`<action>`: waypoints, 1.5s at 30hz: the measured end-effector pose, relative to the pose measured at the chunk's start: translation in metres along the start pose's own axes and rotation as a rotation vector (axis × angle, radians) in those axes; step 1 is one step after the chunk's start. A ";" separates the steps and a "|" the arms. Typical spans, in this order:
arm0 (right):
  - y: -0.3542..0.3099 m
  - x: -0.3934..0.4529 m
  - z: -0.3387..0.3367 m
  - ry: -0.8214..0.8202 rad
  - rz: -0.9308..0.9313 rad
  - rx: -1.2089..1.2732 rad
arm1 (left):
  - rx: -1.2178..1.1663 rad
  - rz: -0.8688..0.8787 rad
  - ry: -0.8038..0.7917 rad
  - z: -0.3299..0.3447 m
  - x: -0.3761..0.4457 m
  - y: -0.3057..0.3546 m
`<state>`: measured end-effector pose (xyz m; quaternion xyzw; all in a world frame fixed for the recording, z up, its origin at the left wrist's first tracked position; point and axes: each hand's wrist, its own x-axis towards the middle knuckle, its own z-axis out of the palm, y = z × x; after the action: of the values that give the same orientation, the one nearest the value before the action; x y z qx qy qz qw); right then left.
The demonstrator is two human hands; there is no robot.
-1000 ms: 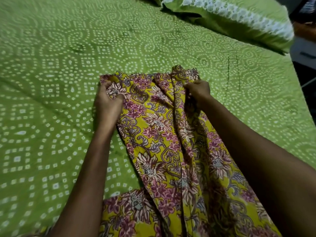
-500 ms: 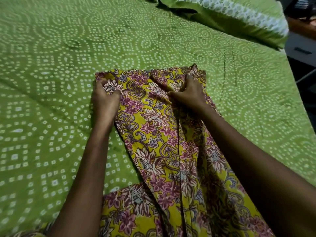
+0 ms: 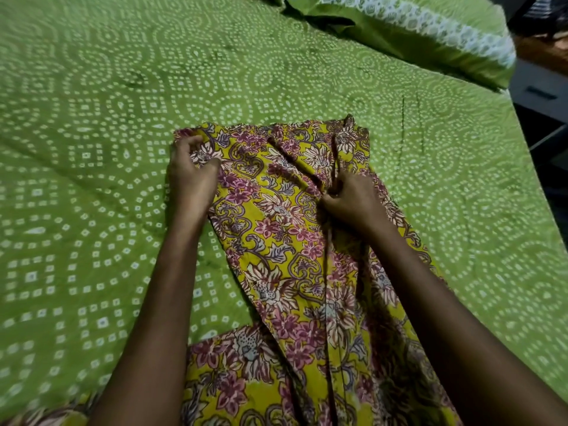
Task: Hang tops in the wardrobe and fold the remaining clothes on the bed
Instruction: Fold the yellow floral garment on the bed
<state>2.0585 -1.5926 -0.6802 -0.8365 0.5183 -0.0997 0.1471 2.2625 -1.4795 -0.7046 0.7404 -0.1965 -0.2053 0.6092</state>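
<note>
Garment point(image 3: 276, 241) flat mid-bed point(image 3: 92, 210), left hand point(image 3: 192, 176) pinching its far-left corner, right hand point(image 3: 353, 201) pinching a centre fold, bare sheet all round.

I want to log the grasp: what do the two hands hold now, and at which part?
Both hold the yellow floral garment on the bed. The left hand grips its far left corner; the right hand pinches a middle fold near the far edge.

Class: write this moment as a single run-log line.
step: folding | left hand: pinches floral garment top-left corner | right hand: pinches centre fold | surface: green bedsheet | pillow: far right
</note>
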 end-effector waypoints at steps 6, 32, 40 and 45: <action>0.005 0.005 -0.008 0.091 0.125 0.099 | -0.033 0.006 -0.030 -0.001 -0.002 0.004; -0.071 -0.014 -0.017 -0.612 -0.139 0.974 | -0.035 -0.117 -0.156 -0.002 -0.011 0.016; -0.074 0.035 -0.013 -0.063 -0.183 0.544 | 0.035 -0.096 -0.243 -0.003 -0.013 0.014; -0.058 0.080 -0.006 0.022 0.047 -0.018 | 0.068 -0.026 -0.263 -0.001 -0.014 0.011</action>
<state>2.1403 -1.6406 -0.6529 -0.8243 0.5403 -0.1007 0.1359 2.2510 -1.4738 -0.6928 0.7298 -0.2718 -0.3015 0.5501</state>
